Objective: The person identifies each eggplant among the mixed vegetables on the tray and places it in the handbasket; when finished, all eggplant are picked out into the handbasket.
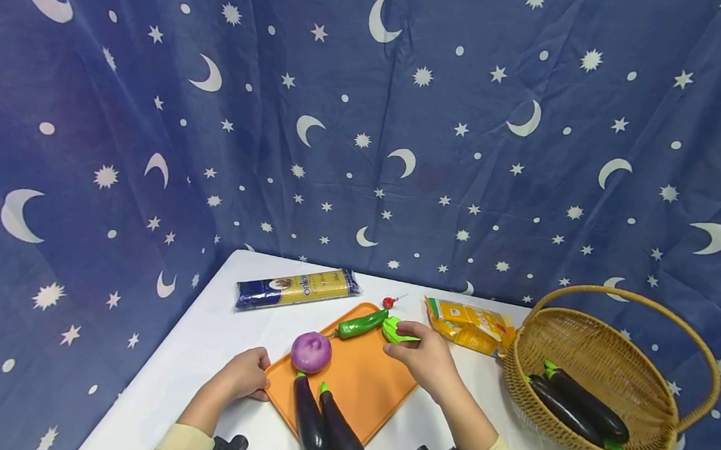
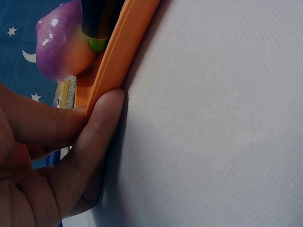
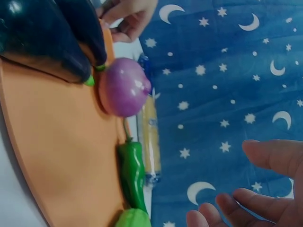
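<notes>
My left hand [image 1: 242, 374] pinches the left corner of an orange tray [image 1: 372, 375]; in the left wrist view thumb and finger [image 2: 106, 111] close on its rim. My right hand [image 1: 427, 360] hovers above the tray's right corner, beside a bright green vegetable [image 1: 393, 329] partly hidden by its fingers. Its fingers are spread with nothing between them in the right wrist view. Along the tray's far left edge lie a purple onion [image 1: 311, 352] and a green pepper [image 1: 361, 323]. Two eggplants, one left [image 1: 310, 421] and one right [image 1: 343, 437], overhang the near end.
A pasta packet [image 1: 298, 289] lies behind the tray, and a small red object [image 1: 388, 303] just past its far corner. Right of it are an orange bag [image 1: 471, 325] and a wicker basket [image 1: 650, 398] holding eggplants [image 1: 584, 406]. A starry curtain [image 1: 401, 207] hangs behind the table.
</notes>
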Demonstrator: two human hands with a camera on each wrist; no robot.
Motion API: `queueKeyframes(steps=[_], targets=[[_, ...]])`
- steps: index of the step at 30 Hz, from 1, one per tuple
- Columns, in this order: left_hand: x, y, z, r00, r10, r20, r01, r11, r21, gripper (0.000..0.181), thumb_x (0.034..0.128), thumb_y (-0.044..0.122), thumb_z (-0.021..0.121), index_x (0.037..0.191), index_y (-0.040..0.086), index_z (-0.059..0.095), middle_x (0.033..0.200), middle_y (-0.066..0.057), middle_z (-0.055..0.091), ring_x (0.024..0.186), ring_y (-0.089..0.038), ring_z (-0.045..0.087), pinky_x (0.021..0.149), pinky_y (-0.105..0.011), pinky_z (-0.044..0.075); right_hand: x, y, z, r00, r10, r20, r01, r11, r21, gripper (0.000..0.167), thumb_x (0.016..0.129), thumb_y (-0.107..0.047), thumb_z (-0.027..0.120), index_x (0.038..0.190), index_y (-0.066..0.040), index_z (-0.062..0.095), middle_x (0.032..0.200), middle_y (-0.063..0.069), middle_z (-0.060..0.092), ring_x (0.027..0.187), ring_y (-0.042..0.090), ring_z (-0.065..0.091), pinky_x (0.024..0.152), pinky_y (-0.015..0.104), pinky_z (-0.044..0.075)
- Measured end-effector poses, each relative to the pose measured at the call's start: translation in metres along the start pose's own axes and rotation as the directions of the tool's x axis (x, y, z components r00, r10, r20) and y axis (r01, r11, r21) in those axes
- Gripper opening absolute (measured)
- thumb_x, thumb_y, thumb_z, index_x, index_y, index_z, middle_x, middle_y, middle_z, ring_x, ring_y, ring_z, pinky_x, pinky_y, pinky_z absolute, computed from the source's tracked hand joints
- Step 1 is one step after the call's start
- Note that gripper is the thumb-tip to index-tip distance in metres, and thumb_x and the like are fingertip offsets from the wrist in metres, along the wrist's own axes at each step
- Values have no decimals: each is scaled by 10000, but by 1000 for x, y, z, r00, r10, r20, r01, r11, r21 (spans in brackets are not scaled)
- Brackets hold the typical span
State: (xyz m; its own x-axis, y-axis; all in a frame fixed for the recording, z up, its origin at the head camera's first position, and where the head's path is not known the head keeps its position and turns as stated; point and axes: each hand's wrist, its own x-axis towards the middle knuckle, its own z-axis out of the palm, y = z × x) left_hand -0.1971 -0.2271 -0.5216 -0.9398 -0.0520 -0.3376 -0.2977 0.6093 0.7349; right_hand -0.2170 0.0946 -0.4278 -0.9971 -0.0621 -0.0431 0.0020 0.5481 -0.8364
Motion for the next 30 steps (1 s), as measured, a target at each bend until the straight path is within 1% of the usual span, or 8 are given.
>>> queueKeyframes(steps=[9, 15, 24, 30], targets=[[0, 0, 0, 1000, -1, -2, 1, 1000, 0, 182, 821, -101, 639, 928, 15, 549, 823, -126, 559, 609, -174, 619, 544, -255, 575, -3, 4, 18, 999, -5, 49, 6, 1000, -26, 512, 809, -214, 839, 1261, -57, 655, 1227, 103, 666, 1055, 252, 637, 849, 390, 595], [1, -1, 1, 1000, 1, -3, -1, 1000, 1, 184, 817, -98, 642, 921, 18, 545, 818, -123, 555, 604, -172, 617, 537, -253, 570, -7, 9, 29, 995, -28, 101, 31, 999, -34, 528, 804, -219, 843, 1270, -62, 651, 1215, 85, 665, 1051, 256, 637, 825, 396, 600], [1, -1, 1, 1000, 2, 1, -2, 1000, -1, 180, 817, -96, 638, 925, 15, 546, 827, -124, 556, 616, -178, 617, 546, -260, 572, -11, 14, 42, 988, -23, 150, 28, 999, -33, 546, 795, -253, 855, 1256, -45, 650, 1203, 106, 666, 1044, 275, 637, 818, 408, 600], [0, 0, 1, 1000, 2, 4, -2, 1000, -9, 183, 811, -100, 635, 926, 12, 546, 827, -124, 553, 617, -182, 616, 549, -266, 578, -13, 21, 50, 983, -24, 183, 34, 998, -51, 563, 793, -263, 857, 1263, -37, 644, 1197, 110, 668, 1036, 268, 644, 812, 409, 600]])
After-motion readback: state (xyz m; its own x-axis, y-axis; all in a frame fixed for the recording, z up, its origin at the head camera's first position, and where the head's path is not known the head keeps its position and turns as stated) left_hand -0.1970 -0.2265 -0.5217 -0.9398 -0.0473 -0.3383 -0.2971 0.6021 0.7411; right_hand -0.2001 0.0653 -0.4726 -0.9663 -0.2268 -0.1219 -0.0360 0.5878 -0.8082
